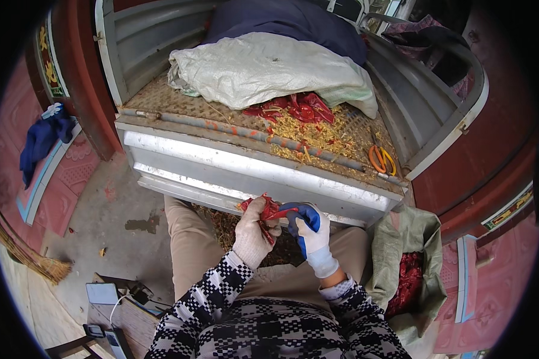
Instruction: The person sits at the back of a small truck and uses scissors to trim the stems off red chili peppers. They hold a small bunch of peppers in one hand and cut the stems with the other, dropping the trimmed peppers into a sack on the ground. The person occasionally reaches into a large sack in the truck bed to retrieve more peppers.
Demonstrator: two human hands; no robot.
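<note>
My left hand [254, 235], in a whitish knit glove, is closed around several dried red chili peppers [271, 211] above my lap. My right hand [312, 231] wears a white glove with blue coated fingers. Its fingertips pinch the narrow end of one pepper that sticks out from the left hand. Beyond both hands is the metal tailgate [251, 164] of a cargo bed. More red peppers [303, 107] spill from under a white woven sack [269, 67] on the bed, among scattered yellow seeds [305, 132].
Scissors [382, 159] with orange and yellow handles lie at the bed's right corner. An open woven sack [386, 251] of red peppers stands at my right. To the left are a straw broom [49, 267] and a wooden stool [132, 330] holding a phone [102, 293] and cable.
</note>
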